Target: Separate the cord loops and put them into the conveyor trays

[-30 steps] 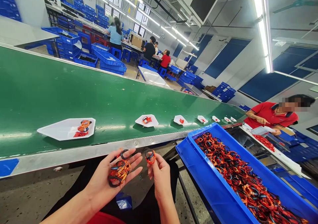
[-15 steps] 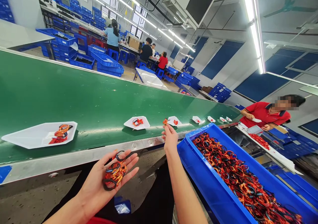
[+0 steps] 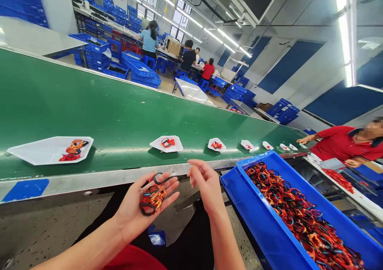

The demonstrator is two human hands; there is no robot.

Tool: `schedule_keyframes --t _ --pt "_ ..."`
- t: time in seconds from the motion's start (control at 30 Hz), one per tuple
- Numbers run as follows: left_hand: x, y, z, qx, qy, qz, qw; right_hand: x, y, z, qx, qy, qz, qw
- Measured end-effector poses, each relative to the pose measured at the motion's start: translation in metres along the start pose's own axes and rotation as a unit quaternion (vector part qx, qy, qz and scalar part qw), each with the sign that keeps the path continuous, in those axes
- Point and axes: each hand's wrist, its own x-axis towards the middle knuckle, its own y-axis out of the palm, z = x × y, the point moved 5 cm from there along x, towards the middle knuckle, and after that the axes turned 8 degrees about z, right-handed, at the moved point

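My left hand point(image 3: 140, 206) lies palm up below the belt's metal edge, cupping a small bunch of orange, red and black bands point(image 3: 152, 196). Beside it, my right hand point(image 3: 206, 186) hovers with its fingers loosely apart and nothing in them. On the green conveyor belt point(image 3: 98, 110) stand white trays in a row, each with a few bands: one at the left point(image 3: 38, 150), one in the middle point(image 3: 166, 144), one further right point(image 3: 216, 144). A blue bin point(image 3: 239, 194) full of the same bands point(image 3: 299, 218) sits at my right.
A person in a red shirt point(image 3: 344, 144) works at the belt's far right end. Other people sit at tables in the back among stacked blue crates point(image 3: 140, 70). Several smaller white trays point(image 3: 266, 145) trail away down the belt.
My right hand reached out to the belt with a small bunch of bands, left it on a white tray, and came back empty beside my left hand. The trays moved left along the belt.
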Motion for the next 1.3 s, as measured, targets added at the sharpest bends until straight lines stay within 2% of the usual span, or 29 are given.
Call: schedule_keyframes --t 0.07,0.13,0.2,0.27,0.37,0.53,0.7,0.87,1.0,1.13,1.3 --pt "0.000 0.001 0.001 0.013 0.005 -0.001 1.000 -0.025 0.027 0.013 -0.065 0.010 0.088 0.994" --pt "0.000 0.000 0.001 0.032 0.004 -0.004 0.999 -0.042 0.048 0.020 -0.126 0.010 0.144 0.982" --pt "-0.001 -0.001 0.003 0.048 0.004 -0.009 0.999 -0.051 0.060 0.023 -0.191 -0.015 0.153 0.969" --pt "-0.002 -0.001 0.004 0.055 0.006 -0.013 0.998 -0.053 0.066 0.023 -0.252 -0.052 0.136 0.957" --pt "-0.002 -0.001 0.006 0.057 0.001 -0.005 0.998 -0.052 0.066 0.020 -0.281 -0.077 0.106 0.951" --pt "0.000 0.000 0.008 0.055 0.005 0.029 0.998 -0.049 0.052 0.009 -0.210 -0.029 0.046 0.976" --pt "0.004 -0.002 0.012 0.050 -0.003 0.060 0.997 -0.053 0.040 0.005 -0.185 -0.020 0.005 0.982" --pt "0.005 -0.007 0.013 0.063 0.000 0.030 0.998 -0.056 0.035 -0.004 -0.145 0.000 -0.009 0.989" --pt "0.003 -0.010 0.014 0.079 -0.007 -0.010 0.997 -0.054 0.032 -0.018 0.010 0.051 -0.013 0.999" --pt "0.002 -0.012 0.014 0.125 -0.022 -0.026 0.992 -0.054 0.033 -0.033 0.156 0.116 -0.010 0.981" --pt "-0.002 -0.012 0.018 0.151 -0.051 -0.036 0.986 -0.055 0.033 -0.039 0.213 0.126 -0.014 0.969"
